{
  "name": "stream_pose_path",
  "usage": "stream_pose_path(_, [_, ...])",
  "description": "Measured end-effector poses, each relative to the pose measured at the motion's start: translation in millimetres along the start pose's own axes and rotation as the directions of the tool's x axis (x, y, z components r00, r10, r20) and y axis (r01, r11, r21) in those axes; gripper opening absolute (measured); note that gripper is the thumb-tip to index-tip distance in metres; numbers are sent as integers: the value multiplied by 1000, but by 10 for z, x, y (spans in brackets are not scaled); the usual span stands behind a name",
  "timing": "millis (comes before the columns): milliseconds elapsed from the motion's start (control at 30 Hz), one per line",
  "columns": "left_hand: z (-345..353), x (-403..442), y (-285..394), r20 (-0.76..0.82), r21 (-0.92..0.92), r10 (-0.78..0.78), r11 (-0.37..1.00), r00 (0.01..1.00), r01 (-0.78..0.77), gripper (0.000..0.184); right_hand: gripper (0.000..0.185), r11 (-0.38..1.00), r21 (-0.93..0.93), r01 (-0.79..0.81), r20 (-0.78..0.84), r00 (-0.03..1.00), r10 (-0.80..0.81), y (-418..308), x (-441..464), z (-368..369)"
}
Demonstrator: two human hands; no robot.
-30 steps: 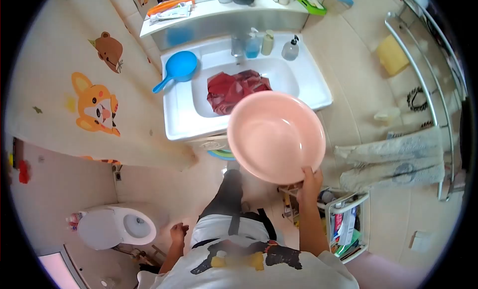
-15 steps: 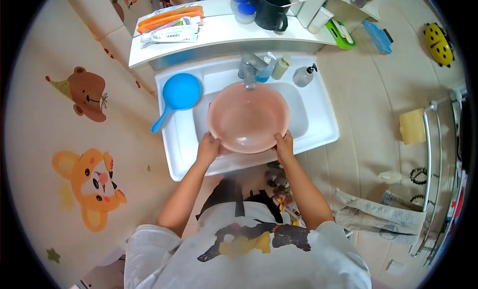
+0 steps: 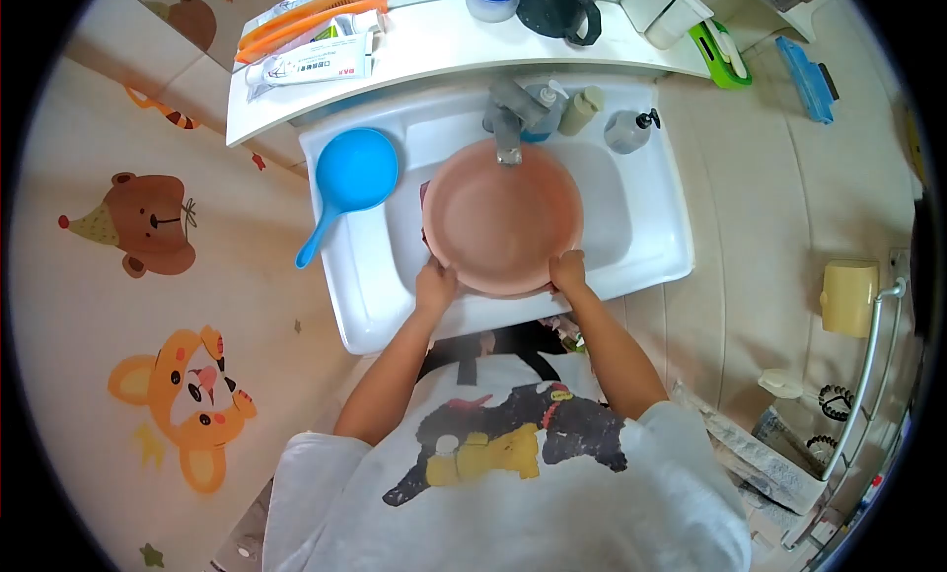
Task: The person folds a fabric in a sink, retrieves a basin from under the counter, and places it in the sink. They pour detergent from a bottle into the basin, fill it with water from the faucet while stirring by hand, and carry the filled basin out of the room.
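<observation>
Pink basin: over the bowl of the sink, between its far and near edges; the basin has its far rim under the spout of the faucet.
Left hand: curled closed on the basin's near-left rim; its fingertips are partly hidden.
Right hand: closed on the near-right rim, thumb side uppermost.
Red cloth: a sliver shows at the basin's left side; the rest is hidden.
Blue dipper: at the sink's far-left corner, handle along the left edge.
Pump bottle: near the far-right corner.
Progress: placing looks nearly done, with the basin under the spout; 2 hands are not yet off it. No stream shows; whether it holds water cannot be told.
</observation>
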State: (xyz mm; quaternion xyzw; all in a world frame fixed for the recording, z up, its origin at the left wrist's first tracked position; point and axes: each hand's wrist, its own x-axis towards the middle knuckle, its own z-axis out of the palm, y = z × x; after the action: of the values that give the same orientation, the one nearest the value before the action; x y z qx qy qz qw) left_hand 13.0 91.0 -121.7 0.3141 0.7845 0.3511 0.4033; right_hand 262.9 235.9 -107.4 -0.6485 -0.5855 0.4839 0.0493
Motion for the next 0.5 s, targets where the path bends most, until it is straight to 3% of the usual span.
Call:
stream_pose_path(33, [2, -4, 16, -12, 0, 2, 1000, 1000, -2, 24, 43, 1000, -6, 11, 88, 996, -11, 25, 57, -47])
stream_pose_path(100, [-23, -43, 75, 25, -93, -46, 994, 999, 48, 28, 43, 985, -138, -102, 267, 954, 136, 20, 248, -166])
stream_pose_path(167, [-95, -102, 143, 90, -204, -71, 975, 993, 88, 30, 42, 945, -313, -94, 364, 907, 211, 13, 368, -321])
stream_pose_path(200, [-154, -170, 242, 83, -206, -88, 973, 993, 104, 29, 41, 910, -414, -33, 383, 900, 208, -501, 66, -653])
stream_pose_path(267, [-272, -381, 412, 65, -216, -127, 967, 990, 138, 28, 45, 703, -591, 397, 357, 909, -213, -518, 354, -873])
stream_pose_path(333, [-283, -569, 250, -67, -263, -70, 963, 995, 50, 28, 51, 670, -490, 557, 172, 816, -552, -501, 926, -891])
stream_pose_path(367, [-290, -663, 174, -137, -282, -44, 959, 990, 3, 29, 52, 855, -244, 458, 118, 889, -443, -921, 873, -919])
stream_pose_path(400, [-312, -771, 159, -164, -317, -87, 948, 983, 31, 32, 53, 946, 33, 322, 61, 944, -324, -1380, 787, -951])
stream_pose_path(433, [-347, -913, 187, -188, -354, -133, 933, 973, 59, 34, 54, 942, 296, 158, 142, 968, -206, -1857, 554, -985])
stream_pose_path(500, [-413, -1193, 265, -240, -446, -215, 890, 947, 89, 44, 56, 894, 438, 100, 167, 967, -190, -2227, 660, -874])
